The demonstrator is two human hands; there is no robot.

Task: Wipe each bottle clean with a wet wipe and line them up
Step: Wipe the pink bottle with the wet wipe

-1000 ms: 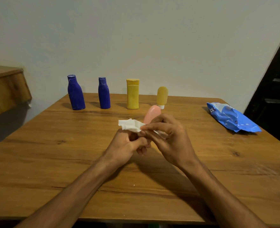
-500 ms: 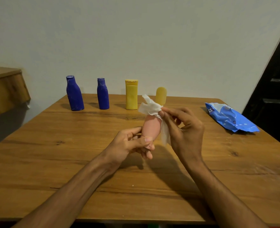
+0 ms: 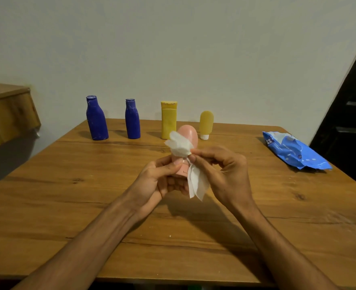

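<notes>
1. Wiping of the rounded pink plastic bottle is in hand. It is held upright above the middle of the wooden table, its base gripped in the curled fingers of the left hand.
2. A crumpled white wet wipe is pinched against the bottle's side by the right hand, a loose tail hanging.
3. Four bottles are stood in a row at the far edge: a tall dark-blue bottle, a shorter dark-blue bottle, a yellow flat-capped bottle and a small yellow tube.
4. Once rubbing is finished, the pink bottle is likely to be set upright just right of the tube, short of the blue wipe packet.
</notes>
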